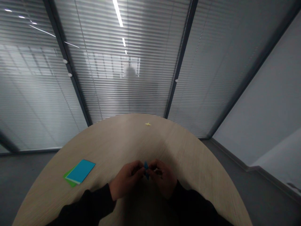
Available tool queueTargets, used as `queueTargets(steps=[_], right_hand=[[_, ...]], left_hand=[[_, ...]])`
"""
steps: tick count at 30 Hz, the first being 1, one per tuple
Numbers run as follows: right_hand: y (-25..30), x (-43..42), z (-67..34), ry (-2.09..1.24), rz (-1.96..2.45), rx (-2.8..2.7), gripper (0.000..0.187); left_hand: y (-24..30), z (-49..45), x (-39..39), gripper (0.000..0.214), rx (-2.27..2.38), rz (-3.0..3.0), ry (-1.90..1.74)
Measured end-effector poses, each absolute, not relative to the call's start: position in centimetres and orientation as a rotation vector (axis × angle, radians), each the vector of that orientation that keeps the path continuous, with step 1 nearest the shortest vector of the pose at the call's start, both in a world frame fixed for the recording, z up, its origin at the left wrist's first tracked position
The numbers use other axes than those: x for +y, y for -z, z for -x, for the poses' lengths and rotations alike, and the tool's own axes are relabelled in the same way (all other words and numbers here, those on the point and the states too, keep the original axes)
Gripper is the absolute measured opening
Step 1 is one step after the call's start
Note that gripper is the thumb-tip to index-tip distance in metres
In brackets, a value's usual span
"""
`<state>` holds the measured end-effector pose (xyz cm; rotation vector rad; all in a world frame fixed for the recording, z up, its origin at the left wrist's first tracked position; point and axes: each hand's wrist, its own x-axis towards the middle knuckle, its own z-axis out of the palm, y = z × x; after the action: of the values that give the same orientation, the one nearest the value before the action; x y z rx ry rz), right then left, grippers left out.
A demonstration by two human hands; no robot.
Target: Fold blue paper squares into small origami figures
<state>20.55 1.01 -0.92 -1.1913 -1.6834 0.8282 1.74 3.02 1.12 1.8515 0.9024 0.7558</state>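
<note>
- Blue folded paper (146, 170): one piece, upright, pinched between both hands above the table (113, 144).
- Left hand (125, 180): fingers curled nearly closed, holding the left side of the piece.
- Right hand (163, 179): fingers curled the same way, holding its right side.
- Cyan sheet (81, 171): one, lying on one green sheet (68, 179), both left of the piece and just beside the left hand.
- Yellow paper figure (148, 124): one, small, well beyond the piece, near the table's far edge.
- Slatted blinds (127, 94): behind glass panels, past that edge.
</note>
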Motion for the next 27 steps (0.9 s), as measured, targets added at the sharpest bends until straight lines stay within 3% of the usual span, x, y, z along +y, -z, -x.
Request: queueTargets(steps=[27], right_hand=[[1.2, 0.59, -20.01, -0.855, 1.195, -1.614, 0.008]], left_hand=[[-1.06, -2.3, 2.49, 0.019, 0.981, -1.993, -0.75]])
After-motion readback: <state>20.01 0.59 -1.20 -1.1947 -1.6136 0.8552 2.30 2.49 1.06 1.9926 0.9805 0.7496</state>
